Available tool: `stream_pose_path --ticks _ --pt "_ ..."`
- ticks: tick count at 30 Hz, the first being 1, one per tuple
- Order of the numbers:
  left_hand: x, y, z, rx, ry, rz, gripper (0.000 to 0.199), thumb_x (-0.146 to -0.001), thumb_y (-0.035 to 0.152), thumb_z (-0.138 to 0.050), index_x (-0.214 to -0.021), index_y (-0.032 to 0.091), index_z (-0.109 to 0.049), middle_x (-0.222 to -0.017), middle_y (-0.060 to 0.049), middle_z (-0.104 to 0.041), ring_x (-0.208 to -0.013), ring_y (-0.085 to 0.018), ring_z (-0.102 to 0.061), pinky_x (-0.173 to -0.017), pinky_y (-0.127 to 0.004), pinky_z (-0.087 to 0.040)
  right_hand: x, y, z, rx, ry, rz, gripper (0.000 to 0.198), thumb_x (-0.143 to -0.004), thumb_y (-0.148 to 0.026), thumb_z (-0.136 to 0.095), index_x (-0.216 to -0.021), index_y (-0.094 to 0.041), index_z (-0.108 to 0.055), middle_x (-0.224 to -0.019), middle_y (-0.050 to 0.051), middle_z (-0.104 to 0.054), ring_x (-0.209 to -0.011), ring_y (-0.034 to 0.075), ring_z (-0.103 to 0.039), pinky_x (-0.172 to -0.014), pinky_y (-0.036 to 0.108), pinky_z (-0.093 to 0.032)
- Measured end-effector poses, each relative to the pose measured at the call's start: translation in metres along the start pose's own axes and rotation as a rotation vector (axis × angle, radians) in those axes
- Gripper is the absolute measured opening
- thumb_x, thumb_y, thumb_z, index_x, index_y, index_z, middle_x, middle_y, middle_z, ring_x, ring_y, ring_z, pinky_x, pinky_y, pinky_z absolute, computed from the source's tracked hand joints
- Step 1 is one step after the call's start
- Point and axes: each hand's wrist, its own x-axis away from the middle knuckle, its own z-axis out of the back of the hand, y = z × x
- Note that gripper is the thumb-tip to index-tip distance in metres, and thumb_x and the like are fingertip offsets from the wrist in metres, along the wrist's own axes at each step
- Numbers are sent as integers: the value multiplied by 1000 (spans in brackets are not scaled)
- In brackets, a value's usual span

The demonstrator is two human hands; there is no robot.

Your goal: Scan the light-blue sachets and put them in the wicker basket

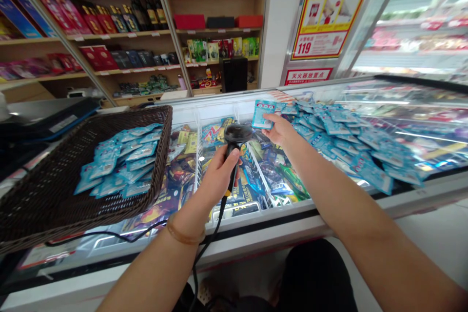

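Note:
My left hand [221, 173] is wrapped round the handle of a black barcode scanner [237, 132], whose cable hangs down past the freezer's front edge. To its right, my right hand [278, 129] pinches a light blue packet [262, 113] by its lower right part, held upright beside the scanner head. A heap of similar blue packets [340, 129] lies on the freezer's glass top at the right. More such packets [124, 158] are stacked in a brown wicker basket [166, 156] at the left.
Beneath the glass, the chest freezer [252, 226] holds bagged goods divided by white wire racks [199, 156]. Shelves [215, 32] with boxes and bottles stand behind. A black cable [120, 236] runs across the freezer's left front. A black box [234, 74] stands at the back.

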Motion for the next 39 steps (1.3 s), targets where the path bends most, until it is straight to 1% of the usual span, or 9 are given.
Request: stream_pose_path --ticks 3,6,13,17,22,27,31,36,39 --pt "1 -1 -1 6 -43 -17 45 -77 59 -70 -90 19 -54 -74 4 -55 -42 -6 -49 -37 -22 -38 3 2 -2 47 -37 30 23 -73 -5 -71 -84 -21 -58 -63 -7 -68 -63 11 -68 -66 23 -56" --pt "1 -1 -1 4 -57 -30 45 -78 60 -69 -89 19 -53 -74 3 -57 -43 -6 -49 -37 -22 -38 8 3 -6 101 -116 74 23 -74 -9 -76 -84 -21 -59 -63 -6 -69 -68 14 -71 -72 27 -58" --pt "3 0 1 -180 -111 -29 42 -84 59 -63 -96 20 -50 -52 8 -49 -38 -8 -45 -40 -22 -35 15 1 -10 157 -238 127 16 -85 -24 -74 -79 -20 -60 -69 0 -73 -78 15 -74 -82 28 -60" --pt "4 0 2 -233 -167 -51 41 -87 59 -58 -97 20 -51 -52 8 -50 -39 -8 -45 -41 -21 -33 13 0 -8 145 -248 140 16 -83 -26 -77 -81 -20 -63 -70 0 -74 -80 17 -75 -82 30 -60" --pt "5 -1 3 -251 -177 -45 39 -88 58 -58 -97 20 -51 -52 8 -49 -39 -8 -45 -41 -20 -33 12 0 -7 125 -232 129 21 -76 -25 -84 -80 -20 -64 -71 1 -74 -78 19 -75 -78 31 -61" --pt "4 -2 4 -269 -196 -65 39 -90 57 -56 -101 21 -51 -54 8 -51 -40 -9 -46 -42 -21 -34 15 -1 -9 131 -228 122 18 -78 -23 -82 -78 -19 -64 -69 1 -73 -75 17 -74 -77 30 -60" --pt "5 -2 4 -255 -204 -63 37 -90 57 -56 -97 21 -49 -54 8 -50 -41 -8 -46 -42 -21 -34 16 -1 -9 149 -238 122 20 -79 -24 -81 -75 -18 -63 -66 0 -72 -72 15 -73 -75 26 -59" --pt "3 -1 1 -153 -144 -28 41 -83 58 -63 -95 21 -51 -54 8 -49 -40 -8 -44 -41 -21 -35 13 3 -7 152 -222 113 23 -75 -25 -84 -76 -19 -61 -66 -1 -71 -72 15 -72 -73 27 -60" --pt "-1 6 4 -57 47 22 44 -78 59 -67 -92 20 -52 -60 6 -53 -39 -8 -45 -38 -21 -36 12 8 -8 126 -188 98 21 -74 -21 -83 -78 -20 -62 -66 -2 -71 -72 16 -73 -74 30 -61"
